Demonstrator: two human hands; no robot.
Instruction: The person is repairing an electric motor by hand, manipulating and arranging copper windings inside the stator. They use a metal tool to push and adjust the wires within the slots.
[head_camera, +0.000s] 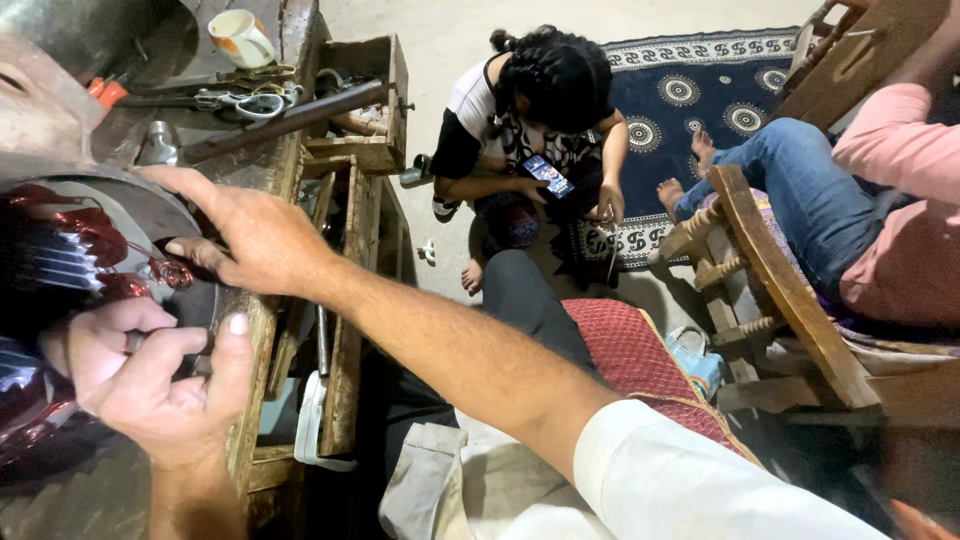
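At the left edge of the frame sits the motor stator (70, 260), its reddish copper windings bulging out of a round metal housing on a worn wooden workbench (265, 180). To do this well, we judge the coils want steady, gentle pressure so the enamelled wire is neither kinked nor scraped against the metal edge. Our left hand (150, 385), at lower left, is curled nearly closed, thumb raised, fingers bent around something at the housing rim; we cannot tell what it grips. Our right hand (245, 235) reaches in from the lower right, fingers spread apart, the index stretched along the housing's top and the lower fingertips touching the winding. Further up the bench lie scissors (245, 102), a dark metal rod (290, 118) and a cup (240, 38). In the upper middle a person crouches on the floor with a phone (548, 176); at right another sits in a wooden chair (780, 290).
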